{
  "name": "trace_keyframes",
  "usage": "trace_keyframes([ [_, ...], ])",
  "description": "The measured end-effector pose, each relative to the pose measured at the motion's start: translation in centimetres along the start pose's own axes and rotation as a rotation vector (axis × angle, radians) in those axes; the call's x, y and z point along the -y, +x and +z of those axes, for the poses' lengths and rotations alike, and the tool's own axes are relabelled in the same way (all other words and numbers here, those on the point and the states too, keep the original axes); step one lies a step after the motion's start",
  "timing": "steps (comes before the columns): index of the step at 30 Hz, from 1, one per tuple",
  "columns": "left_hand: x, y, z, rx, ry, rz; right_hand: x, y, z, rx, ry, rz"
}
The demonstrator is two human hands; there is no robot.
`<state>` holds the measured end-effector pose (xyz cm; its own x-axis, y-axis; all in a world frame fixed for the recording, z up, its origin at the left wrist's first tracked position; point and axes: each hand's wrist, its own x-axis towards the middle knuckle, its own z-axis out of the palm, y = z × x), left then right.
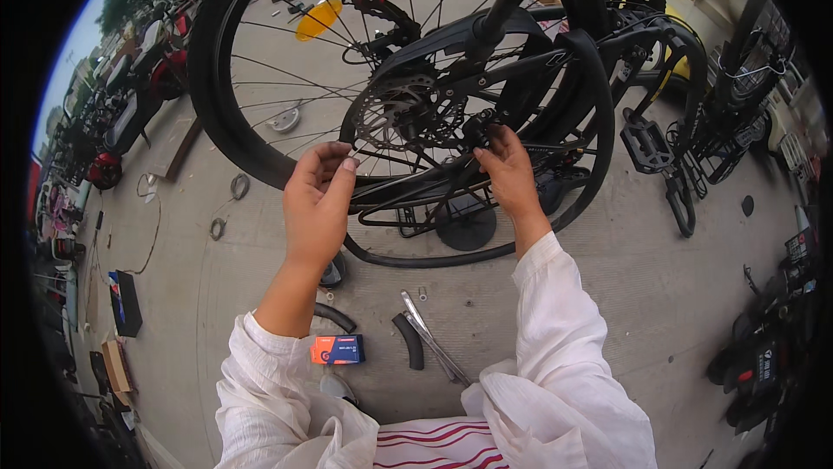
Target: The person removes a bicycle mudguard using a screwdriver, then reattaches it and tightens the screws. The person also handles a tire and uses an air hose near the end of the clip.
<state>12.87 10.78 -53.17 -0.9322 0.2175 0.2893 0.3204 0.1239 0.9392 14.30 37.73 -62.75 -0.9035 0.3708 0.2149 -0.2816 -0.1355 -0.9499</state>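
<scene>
Landmark: the brake disc is sitting at the hub of the spoked bicycle wheel.
Caliper: the black brake caliper is sitting just right of the brake disc.
Right hand: the right hand is working at the caliper, right of the brake disc; thumb and forefinger are standing close together, but whether they are gripping a part, I cannot tell.
Left hand: the left hand is hovering left of the brake disc and nearer the person; the fingers are curling and the thumb is pointing up with a narrow spacing. Whether it is holding anything thin, I cannot tell.
Derailleur: the derailleur is showing beyond the brake disc.
Black loop: a loose black loop is hanging right of the brake disc and curving round toward the person.
Floor: the concrete floor is carrying two long silver tools, a short black tube and an orange-and-blue box, all lying nearer the person than the brake disc.
</scene>
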Motion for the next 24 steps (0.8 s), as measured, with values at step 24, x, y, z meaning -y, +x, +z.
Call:
trace_keyframes([
  [24, 1.1, 6.8, -10.5, -0.172, -0.542, 0.193, 2.0, -0.7, 3.4, -0.328, -0.205, 0.150],
])
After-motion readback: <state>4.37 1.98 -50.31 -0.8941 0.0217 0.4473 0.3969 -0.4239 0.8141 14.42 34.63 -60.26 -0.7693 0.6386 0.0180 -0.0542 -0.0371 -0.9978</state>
